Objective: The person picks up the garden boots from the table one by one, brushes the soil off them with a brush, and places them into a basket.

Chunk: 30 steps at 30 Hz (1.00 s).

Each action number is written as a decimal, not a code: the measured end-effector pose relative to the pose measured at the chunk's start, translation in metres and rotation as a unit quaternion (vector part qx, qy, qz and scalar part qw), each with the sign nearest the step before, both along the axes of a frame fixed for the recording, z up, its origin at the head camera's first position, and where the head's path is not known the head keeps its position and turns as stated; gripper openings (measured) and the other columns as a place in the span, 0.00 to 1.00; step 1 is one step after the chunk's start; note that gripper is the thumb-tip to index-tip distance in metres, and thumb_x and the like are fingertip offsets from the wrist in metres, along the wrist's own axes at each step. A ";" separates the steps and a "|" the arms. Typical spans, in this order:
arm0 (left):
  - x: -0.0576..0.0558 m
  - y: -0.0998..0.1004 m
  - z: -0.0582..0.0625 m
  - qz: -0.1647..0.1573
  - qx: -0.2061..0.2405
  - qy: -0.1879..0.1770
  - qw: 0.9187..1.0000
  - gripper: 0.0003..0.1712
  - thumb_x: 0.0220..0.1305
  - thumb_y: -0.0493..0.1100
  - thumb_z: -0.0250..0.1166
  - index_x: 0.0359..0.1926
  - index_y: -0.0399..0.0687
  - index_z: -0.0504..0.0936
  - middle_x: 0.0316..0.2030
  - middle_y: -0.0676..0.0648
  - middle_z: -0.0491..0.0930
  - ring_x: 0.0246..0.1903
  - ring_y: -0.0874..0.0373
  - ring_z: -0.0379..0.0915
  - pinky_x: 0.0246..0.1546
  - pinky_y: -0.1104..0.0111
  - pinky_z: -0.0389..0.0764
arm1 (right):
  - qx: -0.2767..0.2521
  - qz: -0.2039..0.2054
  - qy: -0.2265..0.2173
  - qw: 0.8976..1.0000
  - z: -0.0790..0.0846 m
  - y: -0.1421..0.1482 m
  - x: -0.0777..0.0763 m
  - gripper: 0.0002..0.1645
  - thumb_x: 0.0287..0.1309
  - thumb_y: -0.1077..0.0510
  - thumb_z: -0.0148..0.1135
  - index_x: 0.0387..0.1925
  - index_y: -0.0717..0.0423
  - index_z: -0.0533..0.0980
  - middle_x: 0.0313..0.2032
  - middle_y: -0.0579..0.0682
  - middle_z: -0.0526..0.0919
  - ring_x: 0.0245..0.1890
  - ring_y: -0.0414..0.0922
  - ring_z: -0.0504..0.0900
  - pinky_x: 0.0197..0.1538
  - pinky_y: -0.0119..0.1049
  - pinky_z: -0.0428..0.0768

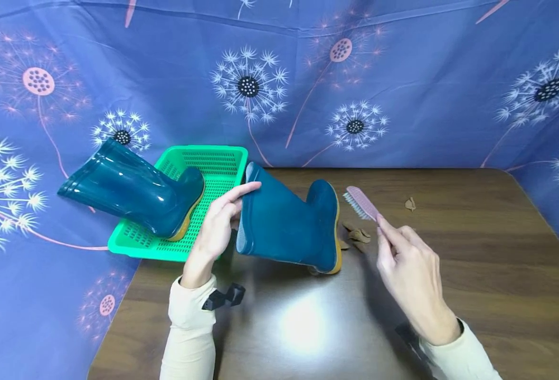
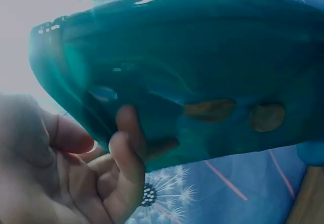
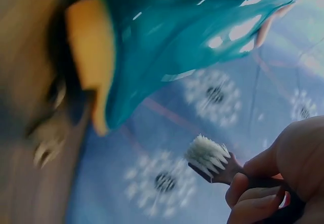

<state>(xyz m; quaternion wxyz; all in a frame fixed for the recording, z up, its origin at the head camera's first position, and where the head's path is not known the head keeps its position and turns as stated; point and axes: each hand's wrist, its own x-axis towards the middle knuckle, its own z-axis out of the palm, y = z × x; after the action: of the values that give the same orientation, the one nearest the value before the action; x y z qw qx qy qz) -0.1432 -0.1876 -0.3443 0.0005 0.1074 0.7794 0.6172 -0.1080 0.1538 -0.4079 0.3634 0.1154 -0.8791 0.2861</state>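
Note:
A teal rubber rain boot [image 1: 284, 221] with a yellow sole is tilted over the table, its opening toward the left. My left hand [image 1: 217, 224] grips the boot by the rim of its shaft, fingers and thumb on either side. On the boot's far side, brown leaf-like patches [image 2: 210, 111] show in the left wrist view. A pink brush [image 1: 362, 202] with white bristles is held by its handle in my right hand [image 1: 414, 277]. The bristles face the boot's sole but stay apart from it.
A matching boot [image 1: 136, 190] lies across a green plastic basket [image 1: 158, 256] on the left, its shaft overhanging the rim. Several dry brown leaves [image 1: 359, 236] are on the wooden table [image 1: 488, 253] beyond the held boot's sole. A blue dandelion-print cloth [image 1: 403, 68] hangs behind.

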 end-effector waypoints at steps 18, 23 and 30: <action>-0.022 0.049 0.033 -0.070 -0.291 0.179 0.937 0.25 0.68 0.40 0.69 0.64 0.59 0.85 0.66 0.48 0.82 0.39 0.60 0.86 0.39 0.60 0.81 | -0.008 -0.080 -0.057 0.995 -0.035 0.084 0.023 0.18 0.65 0.65 0.65 0.54 0.59 0.88 0.25 0.53 0.83 0.19 0.31 0.58 0.22 0.35 0.58; -0.023 0.062 0.046 -0.069 -0.364 0.236 0.898 0.18 0.68 0.43 0.72 0.58 0.61 0.91 0.84 0.51 0.57 0.39 0.64 0.84 0.30 0.66 0.76 | -0.013 -0.082 -0.067 0.994 -0.042 0.089 0.027 0.17 0.65 0.65 0.65 0.53 0.60 0.88 0.24 0.52 0.82 0.18 0.30 0.58 0.21 0.32 0.57; -0.031 0.078 0.054 -0.070 -0.413 0.329 0.847 0.10 0.68 0.46 0.74 0.48 0.62 0.95 0.67 0.58 0.82 0.23 0.64 0.80 0.18 0.68 0.65 | -0.012 -0.087 -0.078 0.993 -0.048 0.092 0.031 0.18 0.65 0.65 0.65 0.54 0.61 0.88 0.25 0.52 0.82 0.18 0.32 0.58 0.20 0.32 0.57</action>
<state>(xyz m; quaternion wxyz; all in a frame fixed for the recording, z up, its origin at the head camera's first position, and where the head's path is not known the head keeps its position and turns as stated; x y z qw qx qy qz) -0.1739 -0.1091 -0.2907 -0.1687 0.3479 0.9073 0.1654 -0.0769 0.2458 -0.4563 0.3186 0.0114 -0.9078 0.2725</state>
